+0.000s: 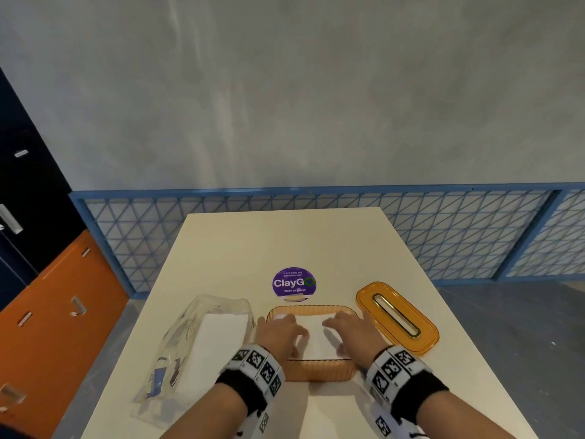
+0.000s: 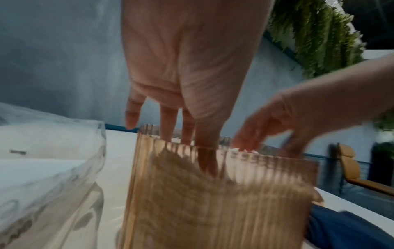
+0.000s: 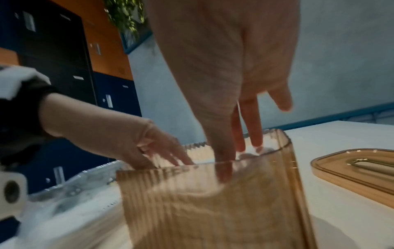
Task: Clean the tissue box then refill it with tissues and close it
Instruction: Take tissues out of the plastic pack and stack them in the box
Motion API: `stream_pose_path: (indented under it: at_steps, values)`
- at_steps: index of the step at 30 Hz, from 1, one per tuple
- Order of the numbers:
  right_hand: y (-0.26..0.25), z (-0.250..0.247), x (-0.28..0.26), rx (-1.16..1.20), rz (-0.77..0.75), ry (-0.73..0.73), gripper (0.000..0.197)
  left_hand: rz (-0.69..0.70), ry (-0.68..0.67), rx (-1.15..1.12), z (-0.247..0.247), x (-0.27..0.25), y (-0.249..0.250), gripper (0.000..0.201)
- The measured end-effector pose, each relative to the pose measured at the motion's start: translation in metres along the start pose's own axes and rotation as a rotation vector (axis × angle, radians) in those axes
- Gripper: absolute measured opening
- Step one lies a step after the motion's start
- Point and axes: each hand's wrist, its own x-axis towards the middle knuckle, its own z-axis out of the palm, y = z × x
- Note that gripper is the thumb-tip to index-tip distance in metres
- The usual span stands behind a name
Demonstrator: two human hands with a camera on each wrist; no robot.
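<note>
An amber ribbed tissue box (image 1: 319, 370) stands open near the table's front edge, with a stack of white tissues (image 1: 316, 339) inside it. My left hand (image 1: 281, 334) and right hand (image 1: 351, 332) both reach down into the box with straight fingers pressing on the tissues. In the left wrist view my left hand (image 2: 181, 131) dips behind the ribbed wall of the box (image 2: 213, 202). In the right wrist view my right hand (image 3: 238, 143) does the same inside the box (image 3: 213, 210). The amber lid (image 1: 397, 316) with its slot lies flat to the right of the box.
A clear plastic tissue pack (image 1: 196, 343) with white tissues in it lies left of the box. A round purple sticker (image 1: 293, 282) sits on the cream table (image 1: 285, 242) behind the box. Blue mesh railing (image 1: 459, 232) runs beyond the table; orange and dark lockers (image 1: 47, 296) stand left.
</note>
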Motion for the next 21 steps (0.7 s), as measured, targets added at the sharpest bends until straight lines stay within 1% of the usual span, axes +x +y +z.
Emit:
stream_pose_path:
  at_steps: [1,2,4,7,9,12,15,16,17,18,19,20,21]
  values:
    - [0.002,-0.001,0.002,-0.001,0.022,-0.145,0.056,0.004,-0.082,0.003,0.000,0.003,-0.004,0.051]
    - [0.004,-0.002,0.005,0.030,0.069,-0.248,0.054,-0.003,-0.149,0.013,0.001,0.006,-0.008,0.054]
    - [0.003,0.002,0.016,0.100,0.173,-0.349,0.049,-0.024,-0.225,0.041,0.003,0.011,-0.014,0.060]
    - [0.002,0.011,0.032,0.116,0.272,-0.379,0.062,-0.033,-0.270,0.056,0.004,0.018,-0.014,0.065]
    - [0.001,0.013,0.034,0.112,0.285,-0.366,0.066,-0.040,-0.287,0.065,0.004,0.019,-0.011,0.067]
    - [0.000,0.012,0.034,0.103,0.275,-0.353,0.068,-0.068,-0.262,0.062,0.005,0.018,-0.010,0.066]
    - [-0.001,0.009,0.030,0.092,0.258,-0.353,0.063,-0.084,-0.234,0.049,0.003,0.013,-0.007,0.061]
    - [-0.001,0.006,0.027,0.064,0.228,-0.350,0.058,-0.084,-0.210,0.061,0.002,0.010,-0.006,0.060]
    - [0.000,0.002,0.023,0.026,0.188,-0.338,0.050,-0.078,-0.153,0.063,0.001,0.005,-0.005,0.058]
    - [0.002,-0.003,0.017,-0.015,0.138,-0.303,0.042,-0.070,-0.058,0.041,0.001,0.000,-0.004,0.054]
    - [0.005,-0.005,0.013,-0.037,0.081,-0.226,0.039,-0.069,0.069,-0.009,0.002,-0.006,-0.006,0.048]
    - [0.009,-0.006,0.010,-0.025,0.042,-0.113,0.038,-0.092,0.217,-0.083,0.004,-0.013,-0.011,0.043]
    - [0.014,-0.005,0.008,0.018,0.026,0.026,0.038,-0.148,0.366,-0.168,0.006,-0.021,-0.018,0.038]
